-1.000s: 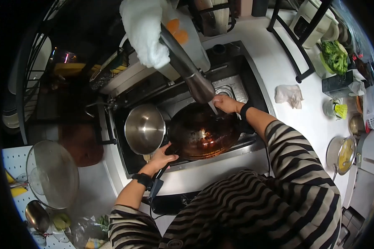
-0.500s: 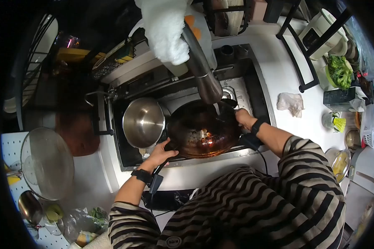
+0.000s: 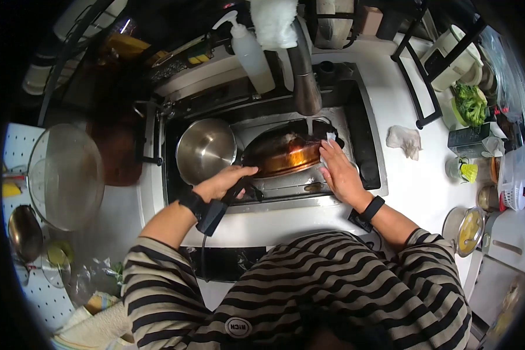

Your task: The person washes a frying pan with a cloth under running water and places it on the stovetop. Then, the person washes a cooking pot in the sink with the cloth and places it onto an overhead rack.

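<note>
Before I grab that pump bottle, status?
Left hand gripping dark, copper-sheened metal pan. Right hand flat against it, white scrap at fingers. Round silver metal pot alongside.

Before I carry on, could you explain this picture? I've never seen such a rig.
There is no robot: these are a person's bare hands, seen from a camera worn on their head. The left hand holds a dark pan at its left end, tilted in the sink under the tap. The right hand lies on the pan's other end, over something white, perhaps a cloth. A steel pot sits beside the pan. A crumpled rag lies on the right-hand counter.
</note>
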Action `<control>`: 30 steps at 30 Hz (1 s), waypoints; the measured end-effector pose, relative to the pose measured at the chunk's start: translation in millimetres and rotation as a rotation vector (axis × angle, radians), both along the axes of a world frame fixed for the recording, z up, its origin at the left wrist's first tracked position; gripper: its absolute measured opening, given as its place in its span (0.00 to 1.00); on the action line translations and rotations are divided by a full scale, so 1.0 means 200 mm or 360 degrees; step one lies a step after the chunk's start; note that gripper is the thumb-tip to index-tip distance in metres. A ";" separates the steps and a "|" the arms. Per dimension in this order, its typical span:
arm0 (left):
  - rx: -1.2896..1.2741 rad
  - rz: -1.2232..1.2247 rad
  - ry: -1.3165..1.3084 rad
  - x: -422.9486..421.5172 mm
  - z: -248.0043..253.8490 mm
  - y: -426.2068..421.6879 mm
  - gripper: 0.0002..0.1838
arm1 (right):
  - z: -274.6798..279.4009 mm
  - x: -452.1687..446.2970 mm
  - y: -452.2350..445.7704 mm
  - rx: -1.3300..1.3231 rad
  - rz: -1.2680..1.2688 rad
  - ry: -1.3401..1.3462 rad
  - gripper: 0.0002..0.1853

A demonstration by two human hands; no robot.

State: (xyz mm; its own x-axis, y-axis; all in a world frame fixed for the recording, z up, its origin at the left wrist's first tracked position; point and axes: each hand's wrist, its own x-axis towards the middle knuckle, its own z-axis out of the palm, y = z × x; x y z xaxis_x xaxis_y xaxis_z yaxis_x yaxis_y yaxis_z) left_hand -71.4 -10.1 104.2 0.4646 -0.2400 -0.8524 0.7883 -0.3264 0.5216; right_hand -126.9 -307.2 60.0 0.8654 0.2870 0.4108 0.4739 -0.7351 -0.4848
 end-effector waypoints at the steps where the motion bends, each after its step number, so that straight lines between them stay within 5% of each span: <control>1: -0.0042 -0.0019 0.0002 0.01 0.02 -0.01 0.23 | 0.03 0.03 0.00 -0.0059 0.0094 -0.0097 0.18; 2: -0.0063 -0.0044 0.0073 0.03 0.01 0.00 0.35 | 0.03 0.07 -0.01 -0.0099 0.0081 -0.0113 0.19; 10: -0.0370 -0.0202 0.0034 -0.11 0.29 0.03 0.48 | 0.06 0.42 -0.09 -0.0334 -0.0030 -0.0315 0.15; 20: -0.0198 -0.0336 -0.0189 -0.25 0.51 0.14 0.34 | 0.00 0.75 -0.01 -0.0357 0.0108 0.0039 0.11; 28: -0.0294 0.0086 -0.0288 -0.17 0.43 0.24 0.30 | 0.12 0.66 0.12 0.0768 -0.0115 0.0166 0.17; 30: -0.0313 0.0100 -0.0335 -0.19 0.41 0.26 0.28 | 0.01 0.65 0.12 0.1919 -0.0111 0.1273 0.11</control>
